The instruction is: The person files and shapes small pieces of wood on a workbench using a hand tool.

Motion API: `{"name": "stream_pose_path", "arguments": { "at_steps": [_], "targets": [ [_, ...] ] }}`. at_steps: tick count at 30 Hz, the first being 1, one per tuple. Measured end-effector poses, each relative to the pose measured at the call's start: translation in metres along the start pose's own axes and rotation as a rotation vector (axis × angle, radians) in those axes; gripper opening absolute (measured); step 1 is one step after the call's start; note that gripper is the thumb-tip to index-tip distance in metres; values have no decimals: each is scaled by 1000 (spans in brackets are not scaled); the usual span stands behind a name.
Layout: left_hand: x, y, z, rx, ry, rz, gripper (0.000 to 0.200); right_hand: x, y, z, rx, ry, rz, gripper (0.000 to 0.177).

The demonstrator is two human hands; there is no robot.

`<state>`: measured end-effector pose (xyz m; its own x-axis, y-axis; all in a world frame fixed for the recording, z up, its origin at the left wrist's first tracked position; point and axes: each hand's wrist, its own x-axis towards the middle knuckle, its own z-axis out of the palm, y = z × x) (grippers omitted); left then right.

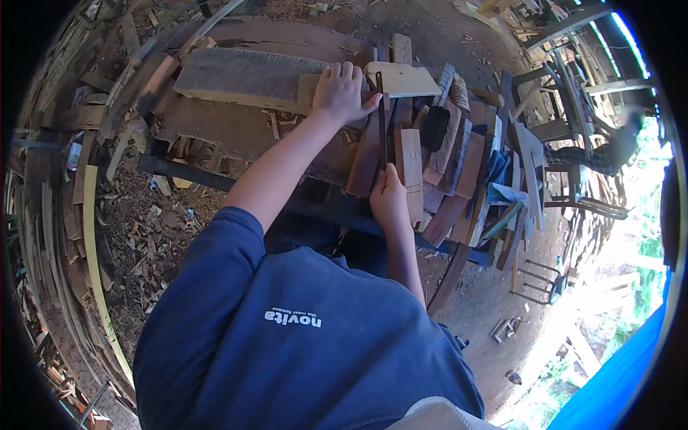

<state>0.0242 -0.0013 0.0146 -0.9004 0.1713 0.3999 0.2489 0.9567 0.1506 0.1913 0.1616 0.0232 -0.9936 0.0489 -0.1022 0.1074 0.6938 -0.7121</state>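
My left hand [339, 93] is bent over a short piece of light wood [309, 90], its thumb stretched to the right. This wood lies against a thick grey-brown beam [244, 74]. The fingers of my right hand [389, 190] are wrapped round the near end of a long, narrow dark tool that looks like a handsaw [382, 122]. It points away from me, its far end close to my left thumb. A pale board [403, 79] lies just right of that far end. Right of my right hand is an upright-lying wood block [410, 172].
Many wood offcuts [459, 165] are heaped on the right of the bench, with a black object [435, 129] and a blue cloth [499, 168] among them. Wood chips [154, 251] cover the ground at left. Another person's patterned sleeve [598, 159] shows at far right.
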Motion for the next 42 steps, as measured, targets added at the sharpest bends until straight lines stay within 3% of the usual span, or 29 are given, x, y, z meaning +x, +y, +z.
{"name": "stream_pose_path", "arguments": {
  "at_steps": [4, 6, 12, 17, 26, 32, 42],
  "targets": [
    [-3, -1, -9, 44, -43, 28, 73, 3, 9, 7, 17, 22, -36, 20],
    [-5, 0, -18, 131, -233, 85, 92, 3, 11, 10, 15, 54, -45, 19],
    [-8, -4, -25, 198, -299, 199, 113, 3, -3, -1, -30, 31, -2, 20],
    [-8, -3, -22, 191, -271, 173, 114, -11, -27, -19, -53, -58, 21, 12],
    [-7, -6, -18, 194, -270, 212, 109, 3, -43, -27, -204, -172, 153, 18],
    [-9, -3, -23, 170, -289, 189, 104, 50, -31, -5, -218, -99, 96, 19],
    [-8, 0, -19, 68, -359, 121, 102, 5, -7, 16, -89, 78, 33, 16]
  ]
}}
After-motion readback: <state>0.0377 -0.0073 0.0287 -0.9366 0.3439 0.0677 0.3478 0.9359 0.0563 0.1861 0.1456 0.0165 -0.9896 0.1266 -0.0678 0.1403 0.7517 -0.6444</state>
